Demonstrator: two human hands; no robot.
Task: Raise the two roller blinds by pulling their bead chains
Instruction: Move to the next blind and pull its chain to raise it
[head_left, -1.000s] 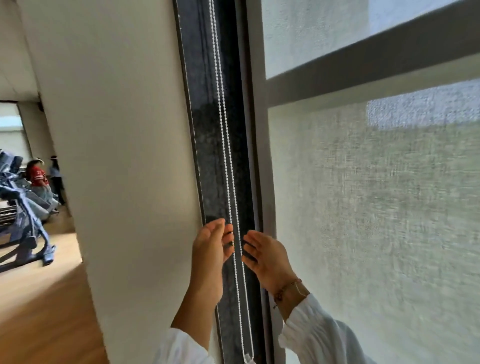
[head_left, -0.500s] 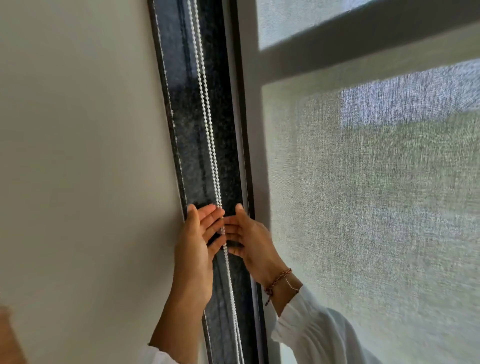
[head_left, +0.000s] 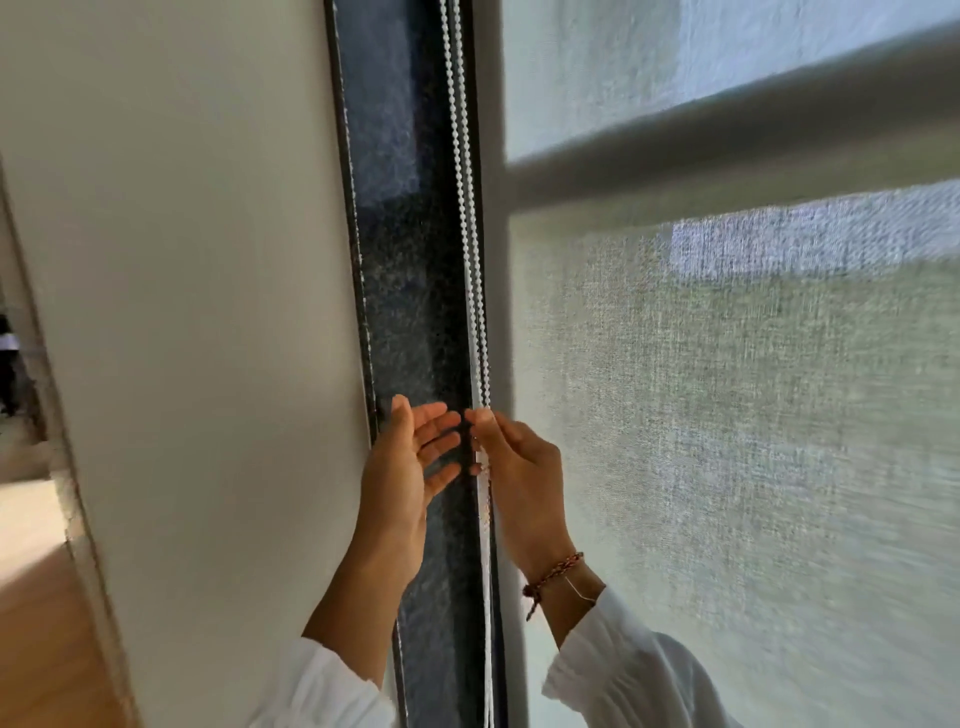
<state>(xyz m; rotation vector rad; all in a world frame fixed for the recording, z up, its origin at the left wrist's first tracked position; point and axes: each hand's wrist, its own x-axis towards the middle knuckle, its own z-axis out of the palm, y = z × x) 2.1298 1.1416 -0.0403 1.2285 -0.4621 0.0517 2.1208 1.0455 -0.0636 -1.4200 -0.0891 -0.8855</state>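
A white bead chain (head_left: 465, 208) hangs in two strands down a dark strip between the wall and the window frame. My right hand (head_left: 519, 467) pinches the chain between thumb and fingers at about mid-height. My left hand (head_left: 405, 467) is just left of the chain, palm turned toward it, fingers spread, holding nothing. To the right, a pale woven roller blind (head_left: 727, 415) covers the window, with the grey crossbar of the frame (head_left: 727, 140) showing through it.
A plain white wall (head_left: 182, 312) fills the left side and ends at a corner. Beyond it, wooden floor (head_left: 36, 623) shows at the lower left. White sleeves cover both forearms, and a braided bracelet (head_left: 553, 571) sits on the right wrist.
Both hands rose along the chain. The right hand went from open beside the chain to pinching it. The view swung right, hiding the room with the exercise machines.
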